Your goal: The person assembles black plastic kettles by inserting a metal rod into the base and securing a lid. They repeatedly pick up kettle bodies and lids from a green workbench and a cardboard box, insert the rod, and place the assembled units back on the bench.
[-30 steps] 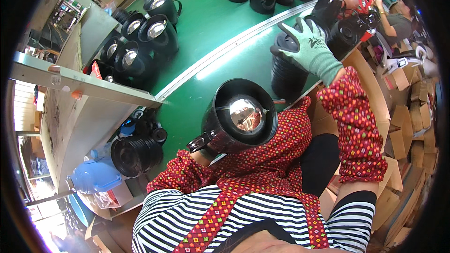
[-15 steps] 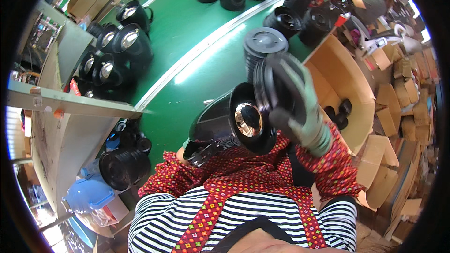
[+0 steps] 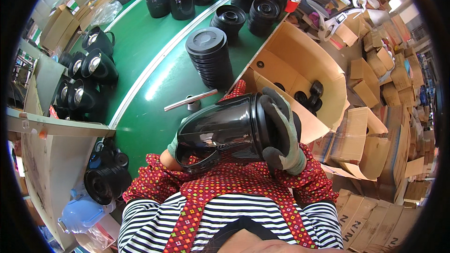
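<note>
A glossy black jug body (image 3: 215, 124) lies sideways in front of my chest, its handle (image 3: 200, 161) toward me. My left hand (image 3: 172, 149), in a grey-green glove, holds it at the narrow end; most of its fingers are hidden behind the body. At the wide end sits a black ribbed round base piece (image 3: 263, 124), pressed against the jug's rim. My gloved right hand (image 3: 284, 133) is closed around that piece, fingers over its top and thumb below. Beyond the jug, a metal T-handled tool (image 3: 191, 101) stands on the green table.
A tall stack of black round pieces (image 3: 208, 56) rises on the green table (image 3: 140, 112), with shorter stacks (image 3: 263, 16) behind. More jugs stand far back and at left (image 3: 99, 65). An open cardboard box (image 3: 323, 61) holding small black parts adjoins the table's right edge.
My right hand has brought the round base piece from beside the stack down onto the jug's open end, hiding the shiny inside. The jug has turned more level, and the view has shifted right.
</note>
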`<state>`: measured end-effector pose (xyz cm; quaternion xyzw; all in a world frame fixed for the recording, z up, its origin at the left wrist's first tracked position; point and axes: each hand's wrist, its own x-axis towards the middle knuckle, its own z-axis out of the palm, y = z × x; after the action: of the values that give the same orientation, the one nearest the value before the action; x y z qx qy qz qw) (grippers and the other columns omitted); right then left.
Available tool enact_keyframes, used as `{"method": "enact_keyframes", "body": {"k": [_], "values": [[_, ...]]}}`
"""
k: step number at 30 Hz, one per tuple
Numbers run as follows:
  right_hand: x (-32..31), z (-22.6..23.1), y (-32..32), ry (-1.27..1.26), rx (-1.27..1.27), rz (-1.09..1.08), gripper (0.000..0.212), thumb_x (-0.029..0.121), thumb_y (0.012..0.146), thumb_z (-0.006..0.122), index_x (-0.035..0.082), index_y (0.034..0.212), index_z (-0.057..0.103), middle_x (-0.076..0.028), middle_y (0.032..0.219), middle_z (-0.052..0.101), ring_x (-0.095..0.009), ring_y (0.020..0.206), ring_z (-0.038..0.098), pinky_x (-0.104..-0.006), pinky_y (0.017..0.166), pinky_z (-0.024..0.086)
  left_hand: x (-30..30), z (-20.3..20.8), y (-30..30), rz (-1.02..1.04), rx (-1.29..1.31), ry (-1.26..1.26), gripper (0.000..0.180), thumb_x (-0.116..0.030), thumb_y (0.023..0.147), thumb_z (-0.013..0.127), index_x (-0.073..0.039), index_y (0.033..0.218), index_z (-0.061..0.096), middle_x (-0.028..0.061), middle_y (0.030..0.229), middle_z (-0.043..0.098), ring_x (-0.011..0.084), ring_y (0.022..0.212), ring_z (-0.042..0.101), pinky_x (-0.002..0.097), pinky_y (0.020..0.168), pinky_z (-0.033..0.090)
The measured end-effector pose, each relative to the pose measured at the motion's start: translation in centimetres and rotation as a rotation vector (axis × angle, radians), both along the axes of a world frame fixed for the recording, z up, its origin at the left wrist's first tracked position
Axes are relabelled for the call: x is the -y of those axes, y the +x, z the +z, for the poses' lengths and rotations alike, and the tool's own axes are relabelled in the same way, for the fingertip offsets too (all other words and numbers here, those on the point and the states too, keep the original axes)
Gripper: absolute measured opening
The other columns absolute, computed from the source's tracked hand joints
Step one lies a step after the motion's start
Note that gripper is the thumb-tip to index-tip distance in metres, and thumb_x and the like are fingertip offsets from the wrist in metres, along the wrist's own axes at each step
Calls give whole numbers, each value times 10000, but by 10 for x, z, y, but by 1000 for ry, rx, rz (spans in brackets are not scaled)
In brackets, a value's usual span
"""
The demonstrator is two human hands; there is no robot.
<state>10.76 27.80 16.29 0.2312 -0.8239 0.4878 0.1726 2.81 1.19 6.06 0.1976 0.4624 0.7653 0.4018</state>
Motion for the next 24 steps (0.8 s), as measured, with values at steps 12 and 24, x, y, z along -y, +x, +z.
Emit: {"method": "enact_keyframes", "body": {"k": [12, 24], "values": [[-34, -44, 11, -852, 912, -4, 792, 631, 1101, 391, 5, 1584, 426, -121, 1508, 568, -203, 1362, 549, -356, 1177, 416, 0, 76, -21, 495, -1406, -256, 383, 7, 771, 839, 5, 1138, 729, 172, 1028, 689, 320, 936, 731, 371, 794, 595], [-35, -20, 22, -1016, 821, -5, 901, 701, 1033, 490, -9, 1581, 404, -189, 1565, 488, -296, 1427, 504, -448, 1191, 394, -16, 101, -7, 517, -1319, -423, 646, -420, 672, 967, 5, 1103, 743, 141, 1008, 693, 277, 948, 722, 357, 855, 579]]}}
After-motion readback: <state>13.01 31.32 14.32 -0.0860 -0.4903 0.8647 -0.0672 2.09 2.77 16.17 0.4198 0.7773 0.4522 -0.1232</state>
